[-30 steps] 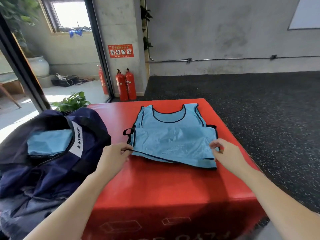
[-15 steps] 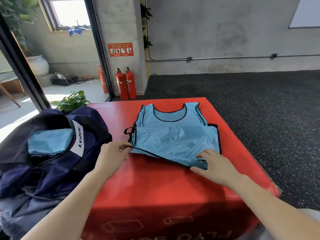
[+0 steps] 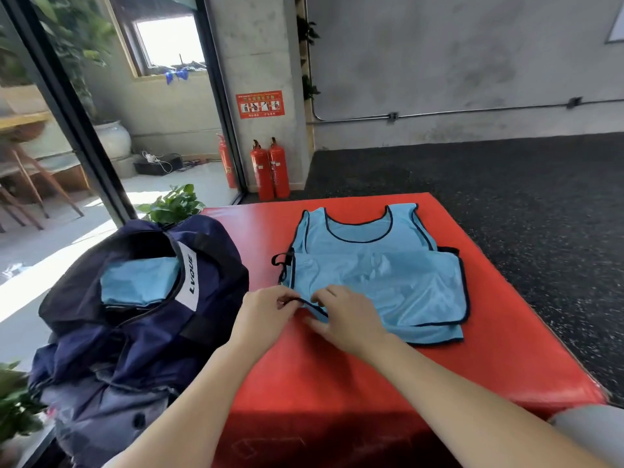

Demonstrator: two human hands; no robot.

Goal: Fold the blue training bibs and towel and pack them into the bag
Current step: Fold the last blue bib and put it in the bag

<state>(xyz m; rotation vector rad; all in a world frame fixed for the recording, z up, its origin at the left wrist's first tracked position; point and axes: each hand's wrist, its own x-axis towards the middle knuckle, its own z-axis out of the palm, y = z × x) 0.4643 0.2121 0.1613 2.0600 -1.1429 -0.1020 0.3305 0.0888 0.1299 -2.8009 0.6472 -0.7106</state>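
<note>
The right hand (image 3: 347, 319) has slid across from the bib's right edge and now meets the left hand (image 3: 266, 314) at the near-left corner, both pinching the black-trimmed hem; the blue bib (image 3: 381, 278) lies half-folded on the red mat (image 3: 337, 376), bag (image 3: 135, 319) alongside left, 1 folded piece (image 3: 138, 283) inside.

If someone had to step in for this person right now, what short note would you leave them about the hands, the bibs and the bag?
Left hand: pinching the black-trimmed near-left corner of the blue bib.
Right hand: beside it on the same corner, fingers on the cloth; whether it grips is unclear.
Bib: lying on the red mat, bottom part folded up over the chest, not yet a compact bundle.
Bag: navy, open, left of the mat, with one folded blue piece already inside.
Done: one piece packed, first fold on this bib.
Left: finish folding this bib and put it in the bag. No towel is identifiable in view.
</note>
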